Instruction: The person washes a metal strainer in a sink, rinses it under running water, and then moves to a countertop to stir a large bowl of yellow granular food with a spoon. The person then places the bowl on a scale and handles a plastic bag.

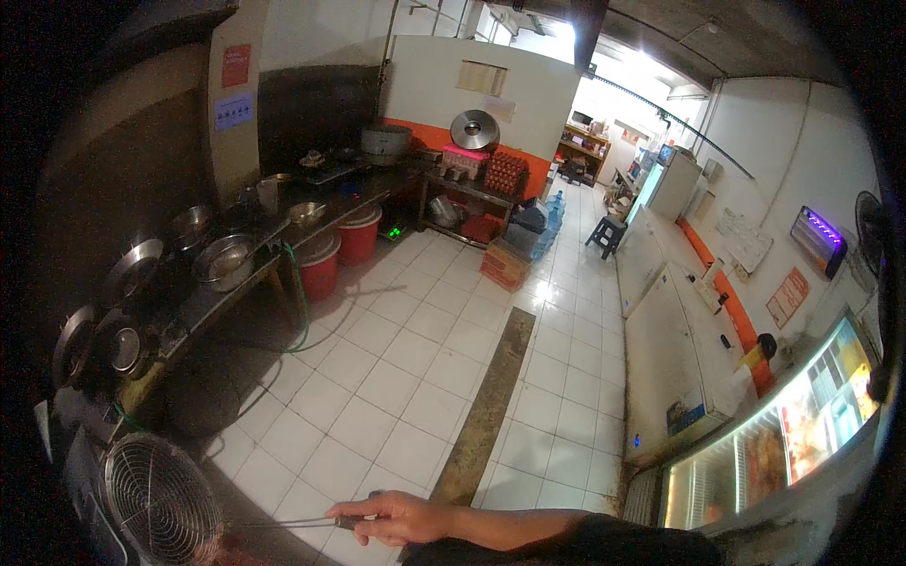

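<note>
My right hand (393, 518) reaches in from the bottom right, its fingers closed around the handle of a wire spider skimmer (163, 499). The skimmer's round spiral mesh basket is at the lower left, joined to the handle by a thin double wire shaft. Below the basket, at the bottom edge, a dim reddish shape appears to be part of my left hand (237, 553). Blur and shadow hide its fingers and whether it holds anything. The basket is beside the near end of a dark cooking counter (212, 301).
Metal bowls (225, 262), pans and a large pot (386, 143) stand along the left counter. Red lidded buckets (359, 233) and a green hose (297, 304) are beside it. Further back are egg trays (506, 173) and a cardboard box (505, 265). Chest freezers (665, 339) line the right wall.
</note>
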Available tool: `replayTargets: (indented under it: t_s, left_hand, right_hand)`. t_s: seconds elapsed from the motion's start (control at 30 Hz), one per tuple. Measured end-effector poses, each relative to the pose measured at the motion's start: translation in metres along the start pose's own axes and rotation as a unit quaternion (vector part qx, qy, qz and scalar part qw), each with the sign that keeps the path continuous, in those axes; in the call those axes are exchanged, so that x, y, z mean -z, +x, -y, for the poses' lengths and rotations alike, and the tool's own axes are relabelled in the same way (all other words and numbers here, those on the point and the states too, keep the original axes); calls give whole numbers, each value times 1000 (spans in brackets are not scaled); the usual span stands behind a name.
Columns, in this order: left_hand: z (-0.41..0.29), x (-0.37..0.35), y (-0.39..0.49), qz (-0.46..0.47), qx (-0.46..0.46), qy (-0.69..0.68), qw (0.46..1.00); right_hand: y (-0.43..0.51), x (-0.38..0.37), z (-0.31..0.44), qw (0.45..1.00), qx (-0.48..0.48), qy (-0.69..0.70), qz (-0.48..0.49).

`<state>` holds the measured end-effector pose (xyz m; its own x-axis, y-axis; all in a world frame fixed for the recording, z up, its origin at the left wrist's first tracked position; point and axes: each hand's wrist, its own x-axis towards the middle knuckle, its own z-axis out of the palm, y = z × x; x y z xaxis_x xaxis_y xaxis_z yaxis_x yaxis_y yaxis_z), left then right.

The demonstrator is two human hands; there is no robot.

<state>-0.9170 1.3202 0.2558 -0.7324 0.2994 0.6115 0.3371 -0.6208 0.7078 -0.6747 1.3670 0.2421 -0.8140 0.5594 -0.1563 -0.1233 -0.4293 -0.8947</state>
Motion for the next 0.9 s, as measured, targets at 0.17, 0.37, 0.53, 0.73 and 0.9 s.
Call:
replayTargets:
  t_s: [0.17,0.37,0.53,0.73,0.9]
  left_hand:
    - [53,-54,45,26,-16,-6,1000]
    - [118,-110,80,0,6,-18,1000]
    - [174,-126,94,7,37,9,999]
    - [234,-111,97,37,121,-72,989]
    - [263,-132,125,-34,267,-213,939]
  right_hand:
    - [73,59,41,999,-2,-38,21]
    - [144,124,90,991,-3,-129,47]
    - [173,154,109,998,-38,-47,34]
    - [200,173,110,996,-65,-56,-25]
    - [233,171,109,991,-25,-84,-98]
